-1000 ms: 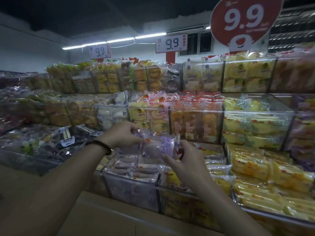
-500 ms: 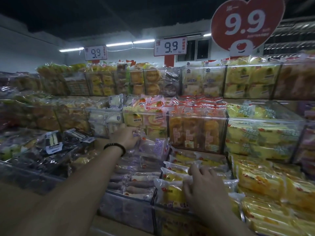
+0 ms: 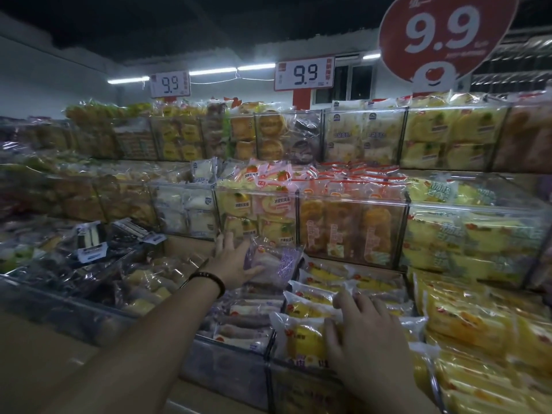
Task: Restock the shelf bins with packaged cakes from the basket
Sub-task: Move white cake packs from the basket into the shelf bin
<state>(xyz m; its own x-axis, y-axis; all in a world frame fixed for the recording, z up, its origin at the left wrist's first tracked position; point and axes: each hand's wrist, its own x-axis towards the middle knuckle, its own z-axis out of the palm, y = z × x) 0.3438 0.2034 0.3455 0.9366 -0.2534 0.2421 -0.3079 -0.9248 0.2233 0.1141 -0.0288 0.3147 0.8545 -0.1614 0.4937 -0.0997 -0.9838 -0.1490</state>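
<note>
My left hand (image 3: 234, 259), with a dark bead bracelet on its wrist, grips a purple packaged cake (image 3: 274, 261) upright at the back of a clear shelf bin (image 3: 227, 366) that holds more purple packs lying flat. My right hand (image 3: 363, 333) lies with spread fingers on the yellow packaged cakes (image 3: 304, 339) in the neighbouring bin to the right. It presses on them and holds none. The basket is not in view.
Three tiers of clear bins full of wrapped cakes and breads fill the view. A bin of orange cakes (image 3: 349, 228) stands just behind the purple pack. Price signs reading 9.9 (image 3: 304, 73) hang above. A tan counter edge (image 3: 35, 363) runs at lower left.
A second ago both hands held the purple pack above the bin. The right hand let go and dropped onto the yellow cakes. The left hand carried the pack back and stood it in the bin.
</note>
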